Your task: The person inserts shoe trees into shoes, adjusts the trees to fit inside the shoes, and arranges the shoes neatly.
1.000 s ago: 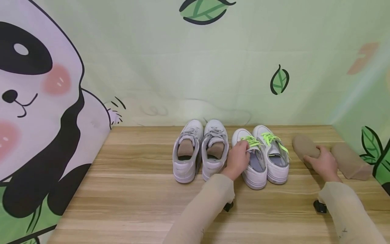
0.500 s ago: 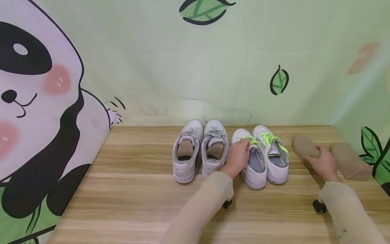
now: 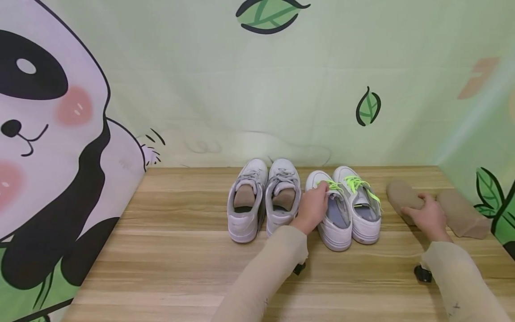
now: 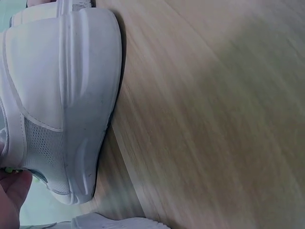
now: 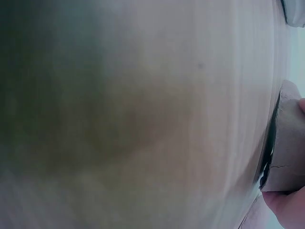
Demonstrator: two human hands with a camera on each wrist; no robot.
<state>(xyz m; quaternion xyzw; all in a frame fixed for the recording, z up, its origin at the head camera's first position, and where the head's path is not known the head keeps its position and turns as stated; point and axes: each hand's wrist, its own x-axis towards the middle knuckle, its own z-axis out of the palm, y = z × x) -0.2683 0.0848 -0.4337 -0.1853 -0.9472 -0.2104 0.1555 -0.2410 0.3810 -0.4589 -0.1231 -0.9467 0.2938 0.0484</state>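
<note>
My left hand [image 3: 313, 206] pinches the upper of a white sneaker [image 3: 337, 236] by its neon green laces. The sneaker stands flat, toe toward the wall, and the left wrist view shows its side [image 4: 90, 62] close up. Its mate [image 3: 367, 228] stands just to the right, also green-laced. With thumb and fingers, my right hand [image 3: 429, 218] grips a brown cardboard-like shoe insert [image 3: 401, 193] lying on the wooden surface. The right wrist view shows the gripped insert [image 5: 290, 148] at the edge. A second brown insert [image 3: 462, 217] lies right of that hand.
Left of my left hand stand two white sneakers with grey laces [image 3: 243, 223], each with a brown insert [image 3: 245, 197] inside. A pale green printed wall [image 3: 201, 89] closes off the back of the wooden surface [image 3: 169, 250]. A panda print [image 3: 52, 134] covers the left side.
The left hand and forearm have shifted very slightly to the left. Both hands keep their holds, and the sneakers and inserts stay in place.
</note>
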